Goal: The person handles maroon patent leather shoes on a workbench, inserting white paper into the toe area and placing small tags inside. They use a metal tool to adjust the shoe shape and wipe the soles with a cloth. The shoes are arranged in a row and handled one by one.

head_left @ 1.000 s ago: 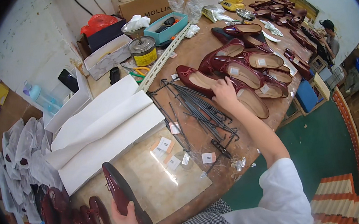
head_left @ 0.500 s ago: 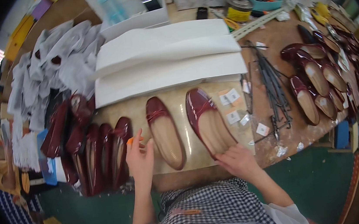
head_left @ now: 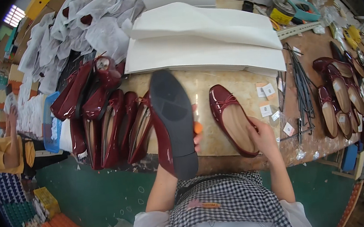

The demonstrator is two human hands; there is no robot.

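My left hand (head_left: 197,144) is closed on a dark red patent ballet flat (head_left: 161,138), lifted so its black sole (head_left: 173,107) faces up at me. Most of that hand is hidden behind the shoe; fingertips show at its right edge, along with something small and orange (head_left: 198,127) at a finger. My right hand (head_left: 264,138) grips the heel of the matching flat (head_left: 231,119). This second shoe has a bow and a beige insole, and its open top faces up over the pale work surface (head_left: 206,151).
More red flats (head_left: 109,134) crowd the left, and others (head_left: 337,88) lie at the right. Behind is white paper (head_left: 203,44); grey-white wrapping (head_left: 93,29) is heaped far left. Labels (head_left: 265,90) and dark thin strips (head_left: 302,87) lie rightward. A co-worker in yellow (head_left: 4,152) is at far left.
My left hand has picked up the left shoe and turned its sole toward me. My right hand stays at the other shoe's heel. The view has shifted left.
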